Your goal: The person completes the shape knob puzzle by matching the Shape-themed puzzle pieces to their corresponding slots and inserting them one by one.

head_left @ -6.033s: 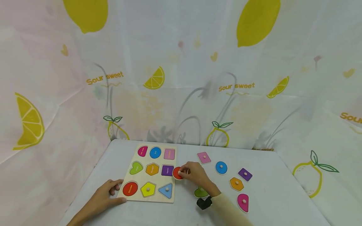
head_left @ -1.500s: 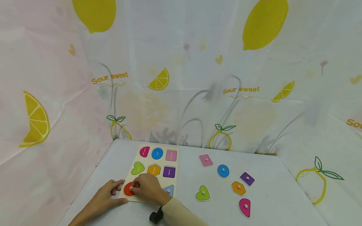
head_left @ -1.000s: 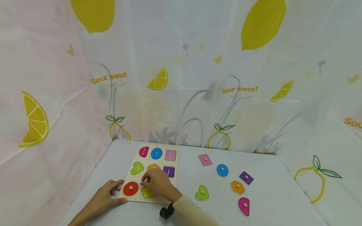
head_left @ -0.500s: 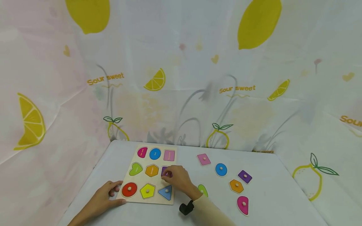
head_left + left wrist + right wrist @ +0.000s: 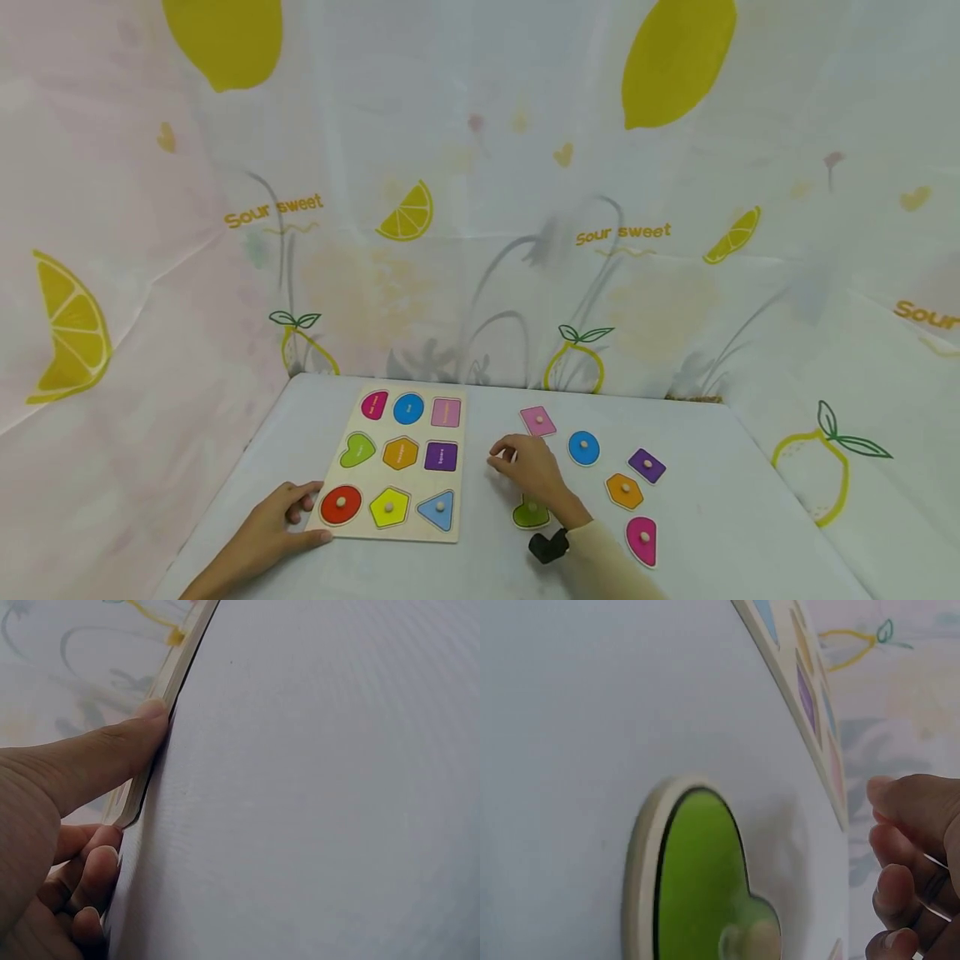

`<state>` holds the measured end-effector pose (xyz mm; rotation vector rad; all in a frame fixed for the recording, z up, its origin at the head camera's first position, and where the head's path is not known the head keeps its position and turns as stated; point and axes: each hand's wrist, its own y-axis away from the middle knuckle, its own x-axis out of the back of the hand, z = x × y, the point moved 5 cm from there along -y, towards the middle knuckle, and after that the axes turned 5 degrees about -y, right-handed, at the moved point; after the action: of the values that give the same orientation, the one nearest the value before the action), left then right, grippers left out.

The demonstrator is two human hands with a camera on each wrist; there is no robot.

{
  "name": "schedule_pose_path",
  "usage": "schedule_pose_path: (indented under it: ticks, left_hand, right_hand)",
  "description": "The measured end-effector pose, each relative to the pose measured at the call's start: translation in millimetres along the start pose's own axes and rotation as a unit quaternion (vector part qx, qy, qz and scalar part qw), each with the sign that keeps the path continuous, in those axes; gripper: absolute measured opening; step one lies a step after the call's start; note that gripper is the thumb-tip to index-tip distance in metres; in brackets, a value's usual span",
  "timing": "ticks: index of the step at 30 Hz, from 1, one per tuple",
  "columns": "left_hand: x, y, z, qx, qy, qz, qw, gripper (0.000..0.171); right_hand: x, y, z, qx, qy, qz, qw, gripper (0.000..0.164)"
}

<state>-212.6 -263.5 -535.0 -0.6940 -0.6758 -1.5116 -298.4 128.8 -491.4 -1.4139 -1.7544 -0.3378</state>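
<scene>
We look down on a white table. The left hand holds the near left corner of a wooden board, thumb against its near edge and fingers curled at its left edge. The right hand hangs just right of the board, fingers loosely curved, nothing between them.

On the board's near row sit, left to right, the red circle, yellow pentagon and blue triangle, all knobbed. Its middle and far rows show six knobless shapes, which we take for unfilled places.

The loose pieces lie right of the board: the green heart below the right hand, partly hidden; the pink piece at the far side; then the blue oval, purple square, orange hexagon and, nearest us, the magenta half circle.

For a clean pick-up, we would pinch a knob squarely from above, not the rim, and turn the piece to its outline before lowering it. The heart probably fits only one way round. A steady left hand should stop the board sliding.
</scene>
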Motion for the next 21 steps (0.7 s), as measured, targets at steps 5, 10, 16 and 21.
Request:
schedule_pose_path:
  ticks: [5, 10, 16, 21]
  left_hand:
    - [-0.1, -0.2, 0.4, -0.002, 0.005, -0.001, 1.0, 0.084]
    - [-0.6, 0.6, -1.0, 0.0, 0.005, -0.005, 1.0, 0.084]
    - [-0.1, 2.0, -0.6, -0.007, 0.009, -0.006, 0.9999, 0.084]
    - [0.7, 2.8, 0.8, -0.013, 0.015, -0.005, 0.9998, 0.081]
  right_hand:
    - [18.3, 5.7, 22.1, -0.017, 0.008, 0.019, 1.0, 0.009]
    - [35.7, 11.8, 39.4, -0.058, -0.004, 0.03, 0.998, 0.008]
    - [59.4, 22.9, 57.8, -0.082, 0.019, 0.062, 0.994, 0.008]
    - [80.0, 35.2, 75.8, -0.089, 0.028, 0.082, 0.992, 0.007]
